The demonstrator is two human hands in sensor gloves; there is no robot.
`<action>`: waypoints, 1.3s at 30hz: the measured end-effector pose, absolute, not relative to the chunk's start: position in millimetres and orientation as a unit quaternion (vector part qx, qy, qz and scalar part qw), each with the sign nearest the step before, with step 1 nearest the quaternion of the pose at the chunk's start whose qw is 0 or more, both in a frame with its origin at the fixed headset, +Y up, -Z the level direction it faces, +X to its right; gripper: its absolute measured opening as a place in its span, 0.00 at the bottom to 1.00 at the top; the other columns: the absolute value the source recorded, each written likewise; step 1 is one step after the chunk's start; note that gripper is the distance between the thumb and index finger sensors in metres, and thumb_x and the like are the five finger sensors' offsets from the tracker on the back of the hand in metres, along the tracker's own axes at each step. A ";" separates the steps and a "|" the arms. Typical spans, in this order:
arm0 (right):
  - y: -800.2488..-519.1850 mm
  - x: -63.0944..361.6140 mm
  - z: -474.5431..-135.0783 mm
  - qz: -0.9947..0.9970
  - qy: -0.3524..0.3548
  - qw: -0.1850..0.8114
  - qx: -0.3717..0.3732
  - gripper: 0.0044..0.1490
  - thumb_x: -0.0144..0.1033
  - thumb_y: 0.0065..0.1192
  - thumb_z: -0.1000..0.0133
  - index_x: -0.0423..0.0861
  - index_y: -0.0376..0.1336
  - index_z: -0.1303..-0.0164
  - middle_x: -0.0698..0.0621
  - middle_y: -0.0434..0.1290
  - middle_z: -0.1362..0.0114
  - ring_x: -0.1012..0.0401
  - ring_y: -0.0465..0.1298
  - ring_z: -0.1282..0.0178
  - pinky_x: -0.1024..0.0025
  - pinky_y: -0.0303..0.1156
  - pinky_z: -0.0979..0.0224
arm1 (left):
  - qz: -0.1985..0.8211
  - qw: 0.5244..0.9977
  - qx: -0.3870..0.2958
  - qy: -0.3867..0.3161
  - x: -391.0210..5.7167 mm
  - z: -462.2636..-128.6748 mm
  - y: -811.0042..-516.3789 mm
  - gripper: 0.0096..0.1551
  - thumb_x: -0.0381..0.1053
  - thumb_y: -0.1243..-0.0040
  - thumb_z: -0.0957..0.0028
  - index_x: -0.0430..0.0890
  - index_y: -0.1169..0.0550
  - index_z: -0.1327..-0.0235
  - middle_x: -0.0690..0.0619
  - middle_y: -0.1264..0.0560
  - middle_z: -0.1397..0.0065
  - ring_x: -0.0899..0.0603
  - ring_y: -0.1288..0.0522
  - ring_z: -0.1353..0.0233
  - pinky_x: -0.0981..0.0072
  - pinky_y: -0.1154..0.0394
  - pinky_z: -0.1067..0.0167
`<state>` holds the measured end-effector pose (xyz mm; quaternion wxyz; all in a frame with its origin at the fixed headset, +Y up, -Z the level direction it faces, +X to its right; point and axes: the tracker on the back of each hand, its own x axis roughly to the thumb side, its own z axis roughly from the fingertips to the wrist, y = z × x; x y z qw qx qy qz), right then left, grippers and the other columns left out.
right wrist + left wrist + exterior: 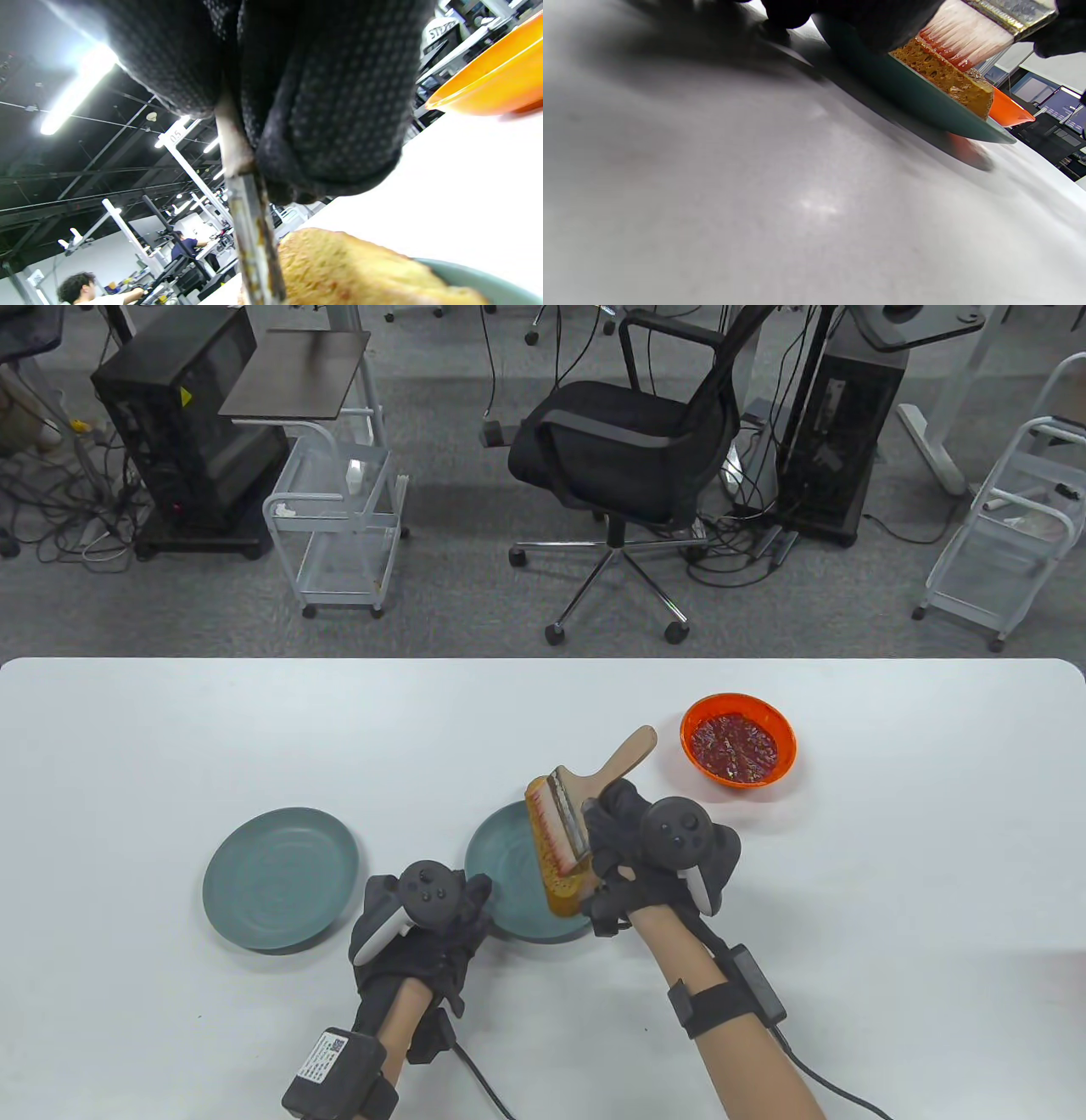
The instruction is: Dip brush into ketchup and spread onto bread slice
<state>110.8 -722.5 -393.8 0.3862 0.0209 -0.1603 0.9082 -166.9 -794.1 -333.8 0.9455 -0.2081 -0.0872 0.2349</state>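
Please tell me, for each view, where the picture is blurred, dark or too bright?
Table view: sharp and evenly lit; soft shadows under the hands. Left wrist view: the table is blurred, with dark shadow at top left; brush and bread slice are clearer. Right wrist view: the ceiling lamp glares, the right hand is dark, and the orange bowl is soft.

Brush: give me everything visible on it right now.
The brush is wide and flat: pale wooden paddle handle, tarnished metal ferrule, light bristles stained red at the tips. The right hand grips it where handle meets ferrule, so the handle end points up and away toward the orange bowl. The bristles press onto the top of the bread, which lies on the right-hand teal plate. The left wrist view shows the tips red against the crust.
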 end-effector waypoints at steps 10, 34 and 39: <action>-715.7 115.7 -392.4 0.885 -0.162 0.437 0.013 0.28 0.36 0.72 0.44 0.33 0.68 0.40 0.34 0.79 0.47 0.50 0.91 0.60 0.68 0.90 0.63 | 0.234 0.946 -0.208 -0.087 -166.7 -334.3 -794.3 0.31 0.54 0.51 0.30 0.50 0.40 0.16 0.40 0.47 0.14 0.30 0.54 0.17 0.35 0.52 0.29; -728.0 110.9 -387.6 0.908 -0.171 0.381 0.034 0.29 0.37 0.73 0.45 0.33 0.69 0.41 0.34 0.79 0.48 0.51 0.91 0.62 0.69 0.90 0.65 | 0.235 0.946 -0.207 -0.086 -167.3 -333.8 -794.7 0.31 0.54 0.51 0.30 0.50 0.40 0.16 0.40 0.47 0.14 0.31 0.54 0.16 0.35 0.52 0.29; -717.2 109.3 -376.5 0.923 -0.238 0.292 0.075 0.28 0.39 0.72 0.45 0.35 0.68 0.41 0.37 0.79 0.47 0.53 0.91 0.62 0.72 0.90 0.65 | 0.235 0.946 -0.208 -0.086 -167.4 -333.9 -794.7 0.31 0.54 0.51 0.30 0.50 0.40 0.16 0.40 0.47 0.14 0.31 0.55 0.16 0.35 0.52 0.29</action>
